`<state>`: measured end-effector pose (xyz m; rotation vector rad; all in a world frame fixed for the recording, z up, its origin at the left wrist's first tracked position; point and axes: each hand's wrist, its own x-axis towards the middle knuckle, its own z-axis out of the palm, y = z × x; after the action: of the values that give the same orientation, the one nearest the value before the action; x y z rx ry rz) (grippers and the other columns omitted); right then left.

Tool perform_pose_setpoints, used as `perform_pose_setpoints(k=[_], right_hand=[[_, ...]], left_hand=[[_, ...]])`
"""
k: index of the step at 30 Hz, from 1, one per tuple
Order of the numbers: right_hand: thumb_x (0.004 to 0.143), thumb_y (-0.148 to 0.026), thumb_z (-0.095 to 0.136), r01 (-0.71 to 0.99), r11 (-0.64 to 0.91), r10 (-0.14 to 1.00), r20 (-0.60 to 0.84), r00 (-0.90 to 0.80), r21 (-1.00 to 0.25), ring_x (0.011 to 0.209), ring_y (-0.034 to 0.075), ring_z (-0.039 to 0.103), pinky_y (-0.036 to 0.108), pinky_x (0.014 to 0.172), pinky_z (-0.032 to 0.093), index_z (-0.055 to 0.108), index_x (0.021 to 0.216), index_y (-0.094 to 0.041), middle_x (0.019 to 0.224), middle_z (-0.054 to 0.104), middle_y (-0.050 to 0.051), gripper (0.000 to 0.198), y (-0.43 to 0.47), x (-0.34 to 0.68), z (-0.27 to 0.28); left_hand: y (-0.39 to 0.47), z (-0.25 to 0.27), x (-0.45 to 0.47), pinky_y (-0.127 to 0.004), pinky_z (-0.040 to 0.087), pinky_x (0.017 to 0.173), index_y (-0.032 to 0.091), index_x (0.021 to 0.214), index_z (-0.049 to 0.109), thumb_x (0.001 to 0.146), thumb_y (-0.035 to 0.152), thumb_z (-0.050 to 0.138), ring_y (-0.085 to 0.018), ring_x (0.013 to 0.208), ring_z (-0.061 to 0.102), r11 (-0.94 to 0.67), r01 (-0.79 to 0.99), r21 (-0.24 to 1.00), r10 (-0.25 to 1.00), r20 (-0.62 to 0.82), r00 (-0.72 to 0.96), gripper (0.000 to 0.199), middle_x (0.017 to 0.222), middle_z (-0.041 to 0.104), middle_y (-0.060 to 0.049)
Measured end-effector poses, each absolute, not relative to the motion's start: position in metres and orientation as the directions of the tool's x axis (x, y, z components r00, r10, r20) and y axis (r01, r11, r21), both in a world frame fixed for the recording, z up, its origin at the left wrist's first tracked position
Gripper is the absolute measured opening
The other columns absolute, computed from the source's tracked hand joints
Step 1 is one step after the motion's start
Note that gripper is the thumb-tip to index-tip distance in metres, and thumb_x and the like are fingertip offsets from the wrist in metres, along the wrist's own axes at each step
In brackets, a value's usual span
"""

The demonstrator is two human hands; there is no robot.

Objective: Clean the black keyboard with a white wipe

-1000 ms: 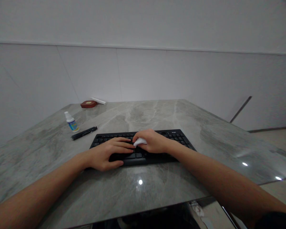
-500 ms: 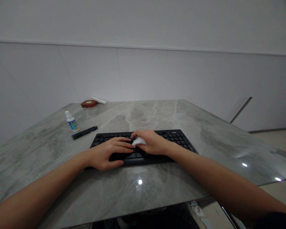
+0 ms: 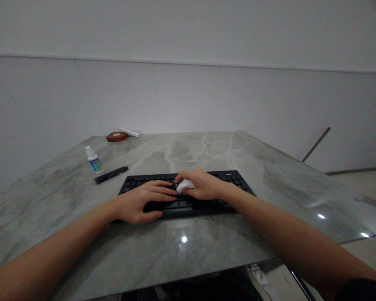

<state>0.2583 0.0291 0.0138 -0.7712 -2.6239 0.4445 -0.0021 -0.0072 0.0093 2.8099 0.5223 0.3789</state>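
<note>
A black keyboard lies on the grey marbled table, partly hidden under both hands. My left hand rests across its left half, fingers stretched to the right and thumb near the front edge. Over the middle keys, my right hand is closed around a small white wad that looks like tissue or a wipe. The wad pokes out between thumb and fingers, close to the left fingertips. Whether it touches the keys is hard to tell.
Left of the keyboard lie a black pen-like item and a white spray bottle with a blue label, standing. Farther back are a reddish-brown case and a white flat strip. A pale wall rises behind the table.
My right hand has shifted slightly to the right and up with the white wad. My left hand stays in place on the keyboard.
</note>
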Motion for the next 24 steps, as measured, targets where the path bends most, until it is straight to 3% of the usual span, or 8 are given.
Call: perform_pose_setpoints(k=[6,15,24], right_hand=[[0.083,-0.012,0.065,0.447,0.802,0.573,0.299,-0.763,-0.396,0.095,0.021,0.067,0.032,0.085,0.047,0.066,0.11,-0.018,0.103,0.073,0.008,0.029,0.03,0.255,0.007],[0.075,-0.01,0.069,0.5,0.747,0.651,0.332,-0.683,-0.438,0.078,0.016,0.064,0.026,0.072,0.045,0.067,0.106,-0.017,0.088,0.072,0.003,0.032,0.043,0.274,0.021],[0.076,-0.007,0.066,0.468,0.789,0.582,0.24,-0.777,-0.398,0.079,0.017,0.065,0.027,0.074,0.045,0.069,0.106,-0.016,0.088,0.073,0.005,0.032,0.034,0.267,0.019]], left_hand=[[-0.007,0.009,-0.002,-0.054,0.04,0.112,0.024,0.139,0.055,0.088,0.022,0.062,-0.032,0.138,0.044,-0.905,0.295,0.307,0.371,0.229,0.9,0.052,0.142,0.057,-0.009],[-0.007,0.007,-0.003,-0.054,0.04,0.113,0.024,0.14,0.053,0.088,0.022,0.062,-0.032,0.14,0.041,-0.899,0.32,0.298,0.385,0.193,0.902,0.053,0.144,0.055,-0.008],[-0.007,0.008,-0.004,-0.054,0.039,0.114,0.023,0.141,0.052,0.089,0.022,0.061,-0.032,0.141,0.039,-0.901,0.314,0.298,0.379,0.191,0.905,0.053,0.145,0.054,-0.008]])
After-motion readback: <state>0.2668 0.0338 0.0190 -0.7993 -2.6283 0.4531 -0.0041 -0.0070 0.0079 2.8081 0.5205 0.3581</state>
